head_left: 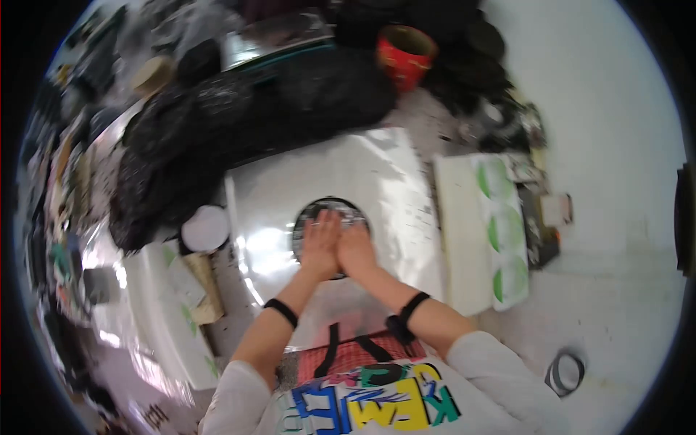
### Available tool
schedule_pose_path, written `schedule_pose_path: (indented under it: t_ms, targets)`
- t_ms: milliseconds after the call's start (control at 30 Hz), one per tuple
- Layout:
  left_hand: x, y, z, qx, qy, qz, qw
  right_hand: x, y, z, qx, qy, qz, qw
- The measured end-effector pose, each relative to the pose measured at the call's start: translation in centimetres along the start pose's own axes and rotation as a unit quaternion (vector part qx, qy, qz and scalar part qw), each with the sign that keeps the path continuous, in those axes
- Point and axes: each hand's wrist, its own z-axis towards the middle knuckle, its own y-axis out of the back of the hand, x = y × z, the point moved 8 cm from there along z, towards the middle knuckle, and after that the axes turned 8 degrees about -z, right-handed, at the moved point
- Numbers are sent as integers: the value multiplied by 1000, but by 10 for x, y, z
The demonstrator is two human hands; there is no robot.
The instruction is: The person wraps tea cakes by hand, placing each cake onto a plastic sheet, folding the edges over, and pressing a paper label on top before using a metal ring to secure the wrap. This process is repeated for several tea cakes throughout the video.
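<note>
My left hand (pixel 320 244) and my right hand (pixel 356 249) lie flat side by side, fingers together, pressing on a dark round disc (pixel 328 212) with a shiny surface. The disc rests in the middle of a large glossy white sheet (pixel 377 181) spread on the work surface. Neither hand grips anything. Each wrist wears a black band. My palms cover the lower half of the disc.
A big black crumpled bag (pixel 217 130) lies behind the sheet, with a red cup (pixel 403 54) beyond it. A white board with green circles (pixel 500 232) sits at the right, a small white round lid (pixel 205 228) at the left, and a tape roll (pixel 565 373) at the lower right.
</note>
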Motion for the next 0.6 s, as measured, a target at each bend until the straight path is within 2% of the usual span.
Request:
schedule_pose_path:
  t_ms: [33, 67, 100, 167, 233, 267, 300, 333, 367, 400, 467, 533, 600]
  targets:
    - [-5, 3, -3, 14, -13, 39, 999, 1, 3, -12, -62, -3, 54, 997]
    - [-1, -1, -3, -12, 3, 12, 1000, -9, 9, -35, -128, -3, 105, 986]
    - [-6, -1, -13, -1, 12, 10, 1000, -27, 24, -65, -124, -29, 82, 988]
    - [-15, 3, -32, 2, 20, 14, 1000, -45, 76, -113, -164, -5, 287, 944]
    - [-20, 3, -39, 0, 14, 12, 1000, -130, 21, -182, -94, -127, 239, 958]
    - [-21, 3, -40, 0, 11, 9, 1000, -182, 48, -226, -186, -274, 209, 920]
    - [-21, 2, -40, 4, 11, 8, 1000, -237, 7, -288, -142, -370, 62, 916]
    - [-20, 0, -40, 7, 13, 19, 1000, -279, -4, -336, -67, -462, 41, 884]
    - [-18, -2, -41, 10, 11, 31, 999, -302, -2, -368, -84, -459, -69, 882]
    - [-18, -3, -40, 12, 13, 44, 999, -318, -9, -384, -68, -451, -84, 886]
    - [-20, -4, -39, 28, 27, 55, 998, -335, -30, -398, -49, -442, -88, 892]
    - [-25, 1, -39, 25, 12, 34, 999, -334, -47, -393, -76, -376, -82, 920]
    - [-25, 0, -39, 40, 24, 48, 998, -334, -53, -395, -93, -377, -66, 919]
